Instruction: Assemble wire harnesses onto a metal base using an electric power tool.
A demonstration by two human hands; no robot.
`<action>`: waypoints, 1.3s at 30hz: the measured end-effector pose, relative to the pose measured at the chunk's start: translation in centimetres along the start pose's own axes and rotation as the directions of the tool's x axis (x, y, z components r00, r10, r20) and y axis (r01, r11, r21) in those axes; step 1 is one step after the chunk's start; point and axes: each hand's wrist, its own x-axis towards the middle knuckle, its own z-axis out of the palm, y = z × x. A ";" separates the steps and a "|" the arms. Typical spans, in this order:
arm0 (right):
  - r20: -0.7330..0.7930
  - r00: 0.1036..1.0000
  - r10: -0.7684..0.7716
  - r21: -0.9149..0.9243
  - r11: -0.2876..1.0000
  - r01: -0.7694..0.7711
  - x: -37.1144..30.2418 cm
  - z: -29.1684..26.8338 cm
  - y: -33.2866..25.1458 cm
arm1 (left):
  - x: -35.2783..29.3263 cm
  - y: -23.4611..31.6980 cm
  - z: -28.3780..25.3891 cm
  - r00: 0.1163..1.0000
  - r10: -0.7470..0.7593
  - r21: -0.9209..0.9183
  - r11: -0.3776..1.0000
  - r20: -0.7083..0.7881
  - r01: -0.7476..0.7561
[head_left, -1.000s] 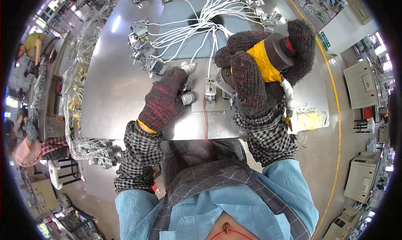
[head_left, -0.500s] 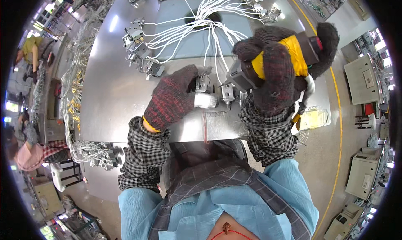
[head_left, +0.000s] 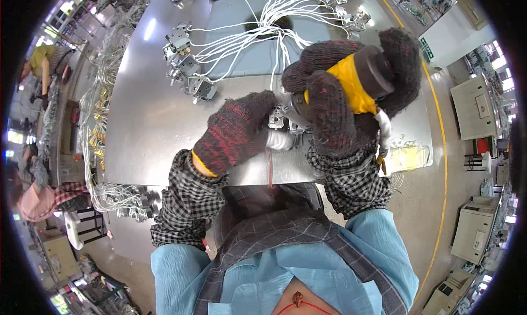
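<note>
At table edge | right hand (head_left: 351, 95) grips yellow-black driver (head_left: 359, 81) | left hand (head_left: 239, 131) holds small metal part (head_left: 282, 117)

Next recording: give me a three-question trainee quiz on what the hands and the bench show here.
1. True or false: the right hand grips a yellow-and-black power tool.
2. What does the left hand hold on the table?
A. a small metal part
B. a cup
C. a hammer
3. What colour are the wires fanned out on the table?

Key: 1 true; 2 A; 3 white.
</note>
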 end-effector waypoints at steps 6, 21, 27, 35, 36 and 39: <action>0.168 0.876 0.453 0.421 0.771 -0.479 -2.5 -2.5 2.2 | 3.1 -5.3 -6.5 0.713 0.367 0.592 0.802 -0.598 0.084; -0.072 0.990 0.124 0.166 0.980 -0.111 -1.3 0.6 1.5 | 0.1 -2.3 -4.7 0.876 -0.280 -0.694 0.715 -0.392 -0.082; 0.070 0.986 -0.153 -0.308 0.937 0.168 0.8 2.0 -1.4 | -0.1 -0.5 -5.3 0.905 -0.222 -0.764 0.627 -0.363 -0.152; -0.036 0.999 -0.033 -0.299 0.954 0.021 -0.2 1.9 -2.3 | 0.1 -1.8 -4.5 0.953 -0.298 -0.474 0.848 -0.055 0.237; -0.035 0.998 0.060 -0.234 0.970 -0.066 -0.3 1.6 -2.3 | -0.8 -2.1 -3.8 0.980 -0.123 -0.263 0.962 -0.154 0.079; -0.025 0.998 -0.051 -0.239 0.970 0.043 0.5 1.9 -1.8 | -2.0 -0.6 -2.6 0.972 0.131 0.122 0.987 -0.196 -0.108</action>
